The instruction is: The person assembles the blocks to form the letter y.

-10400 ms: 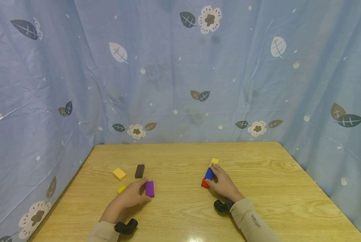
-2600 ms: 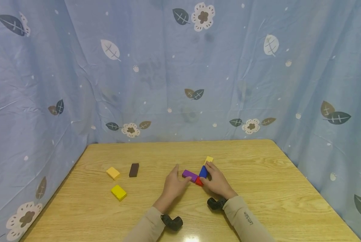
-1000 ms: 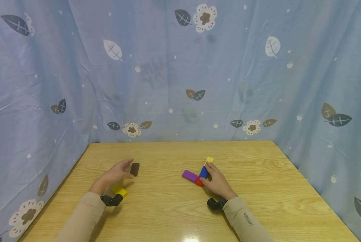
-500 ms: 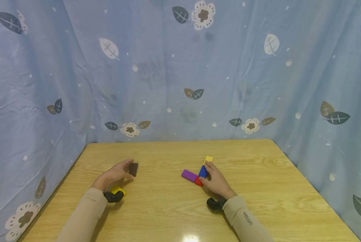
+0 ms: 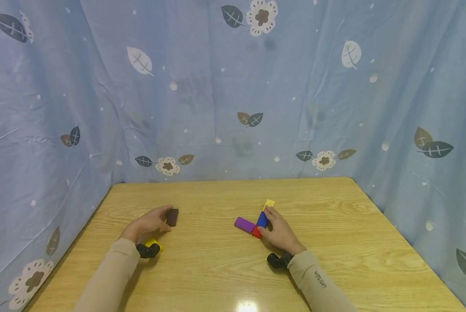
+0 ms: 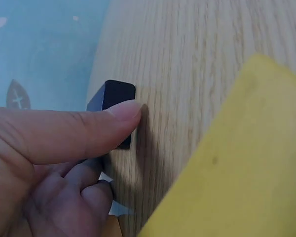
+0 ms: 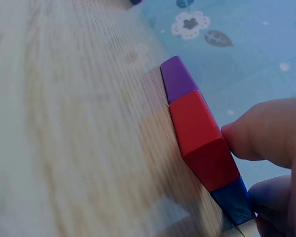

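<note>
In the head view my left hand (image 5: pixel 152 220) is at a dark brown wooden block (image 5: pixel 172 217) lying left of centre, thumb at its near end and fingers at its far end. The left wrist view shows the thumb crossing the dark block (image 6: pixel 119 91), the other fingers curled behind. My right hand (image 5: pixel 281 230) holds a joined row of blocks: a yellow block (image 5: pixel 269 203), a blue block (image 5: pixel 262 219) and a red block (image 5: pixel 256 232). Its thumb touches the red block (image 7: pixel 195 121). A purple block (image 5: pixel 244 225) angles off leftward from the red one.
A bright yellow block (image 5: pixel 151 242) lies under the left wrist and is partly covered by the black wrist camera (image 5: pixel 148 250). Behind the left hand, a pale yellow-orange block is almost hidden. A blue patterned curtain (image 5: pixel 201 86) surrounds the wooden table (image 5: pixel 213 268) at back and sides.
My left hand placed the purple block against the red one, let go and moved left to the dark brown block. The right hand has stayed on the row.
</note>
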`<state>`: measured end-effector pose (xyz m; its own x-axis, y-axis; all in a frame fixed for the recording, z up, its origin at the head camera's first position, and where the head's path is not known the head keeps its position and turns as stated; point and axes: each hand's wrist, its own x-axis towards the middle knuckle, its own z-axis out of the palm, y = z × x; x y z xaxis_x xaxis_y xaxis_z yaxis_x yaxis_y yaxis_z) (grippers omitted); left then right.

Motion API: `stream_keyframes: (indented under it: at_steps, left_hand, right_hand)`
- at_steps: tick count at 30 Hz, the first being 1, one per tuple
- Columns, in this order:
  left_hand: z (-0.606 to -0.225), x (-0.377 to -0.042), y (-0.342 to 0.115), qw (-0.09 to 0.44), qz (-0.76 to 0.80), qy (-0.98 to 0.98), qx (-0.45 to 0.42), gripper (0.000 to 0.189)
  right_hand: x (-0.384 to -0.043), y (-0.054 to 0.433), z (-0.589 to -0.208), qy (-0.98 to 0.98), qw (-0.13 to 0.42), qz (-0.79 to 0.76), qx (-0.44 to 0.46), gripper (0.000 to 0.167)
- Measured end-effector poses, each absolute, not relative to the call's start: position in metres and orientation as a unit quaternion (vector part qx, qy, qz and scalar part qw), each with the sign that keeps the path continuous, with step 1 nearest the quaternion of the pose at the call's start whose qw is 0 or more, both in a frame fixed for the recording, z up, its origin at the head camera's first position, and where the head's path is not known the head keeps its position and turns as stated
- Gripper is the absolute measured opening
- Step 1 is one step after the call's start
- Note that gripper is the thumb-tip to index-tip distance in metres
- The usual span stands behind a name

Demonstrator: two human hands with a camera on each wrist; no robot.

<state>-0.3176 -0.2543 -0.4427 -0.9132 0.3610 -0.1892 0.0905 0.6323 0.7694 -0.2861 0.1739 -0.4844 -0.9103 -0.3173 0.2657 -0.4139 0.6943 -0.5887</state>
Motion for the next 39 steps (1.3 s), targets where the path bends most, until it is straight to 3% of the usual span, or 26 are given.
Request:
stream_keyframes:
  at_steps: [24, 39]
  left_hand:
    - [-0.447, -0.310, -0.249, 0.125, 0.413, 0.894, 0.119, 0.072]
    - [-0.453, -0.311, -0.251, 0.116, 0.471, 0.868, 0.108, 0.076]
  right_hand:
    - [-0.287, 0.174, -0.488, -0.917, 0.079, 0.340, 0.195, 0.066]
    - [-0.288, 0.174, -0.490, -0.916, 0.085, 0.339, 0.196, 0.066]
